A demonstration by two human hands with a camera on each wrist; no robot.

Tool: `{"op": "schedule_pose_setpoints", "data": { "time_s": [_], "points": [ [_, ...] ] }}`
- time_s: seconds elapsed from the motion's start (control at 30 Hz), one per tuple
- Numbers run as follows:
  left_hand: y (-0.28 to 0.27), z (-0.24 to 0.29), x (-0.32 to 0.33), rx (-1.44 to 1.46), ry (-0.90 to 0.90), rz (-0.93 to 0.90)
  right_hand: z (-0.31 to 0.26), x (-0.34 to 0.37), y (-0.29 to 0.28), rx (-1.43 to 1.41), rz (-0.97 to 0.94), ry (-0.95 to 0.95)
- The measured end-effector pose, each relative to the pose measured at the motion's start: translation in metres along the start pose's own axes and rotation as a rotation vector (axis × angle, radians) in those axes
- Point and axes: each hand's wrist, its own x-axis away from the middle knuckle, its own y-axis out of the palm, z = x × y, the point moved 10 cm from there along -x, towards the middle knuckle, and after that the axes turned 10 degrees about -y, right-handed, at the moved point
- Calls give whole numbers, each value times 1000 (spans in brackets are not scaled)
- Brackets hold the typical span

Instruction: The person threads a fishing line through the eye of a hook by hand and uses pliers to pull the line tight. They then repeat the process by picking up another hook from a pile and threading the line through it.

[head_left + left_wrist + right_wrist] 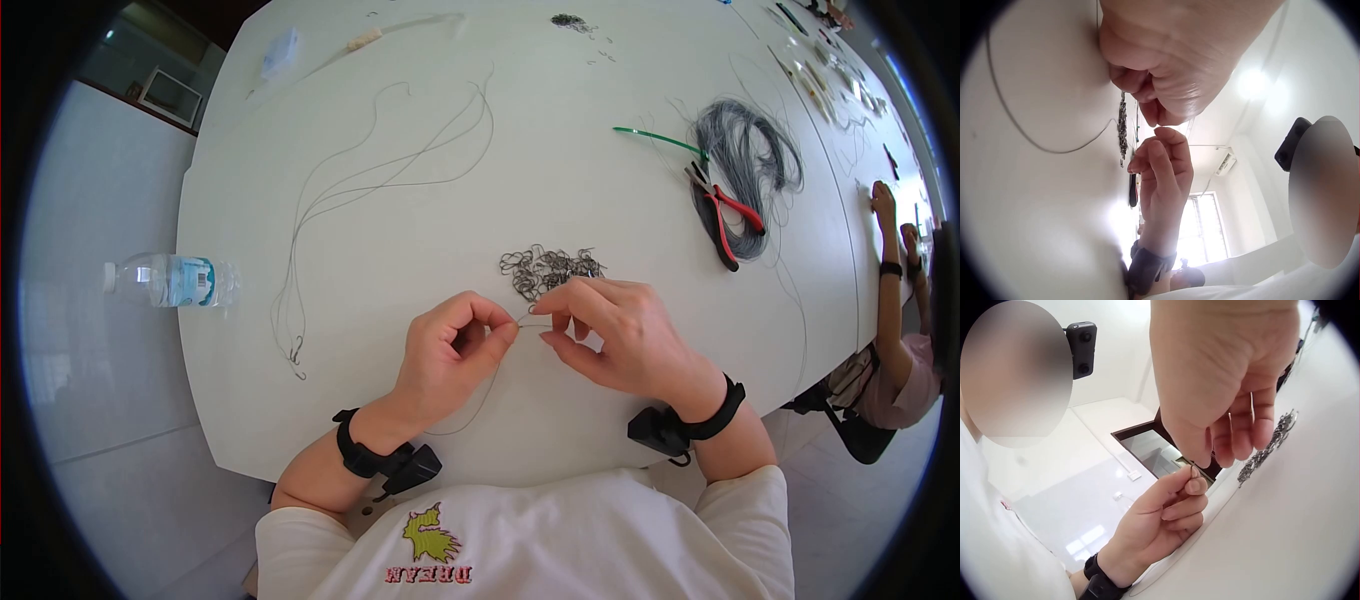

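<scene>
My left hand (455, 345) pinches a small dark fish hook (1193, 471) between thumb and forefinger, largely hidden by the fingertips. A thin fishing line (484, 400) hangs from this pinch and curves down over the table. Just right of it is my right hand (625, 335), with its forefinger tip close to the pinch. Its thumb and forefinger stand apart, the other fingers loosely bent. A short stretch of line runs between the two hands. Right behind my right fingers lies a pile of fish hooks (540, 268) on the white table.
Several lines with hooks (297, 358) lie at left, near a plastic bottle (190, 280) at the edge. At right, red-handled pliers (722, 225) rest on a grey line bundle (735, 130) beside a green tie (655, 137). Another person's arm (890, 270) is farther right.
</scene>
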Motion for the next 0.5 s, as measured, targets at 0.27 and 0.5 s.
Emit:
{"op": "schedule_pose_setpoints", "data": {
  "time_s": [0.27,0.5],
  "points": [
    [-4,-11,-2,188,-83,5,4,2,-2,-26,54,15],
    [-5,-19,-5,306,-98,-29,9,4,-2,-75,131,61]
  ]
}}
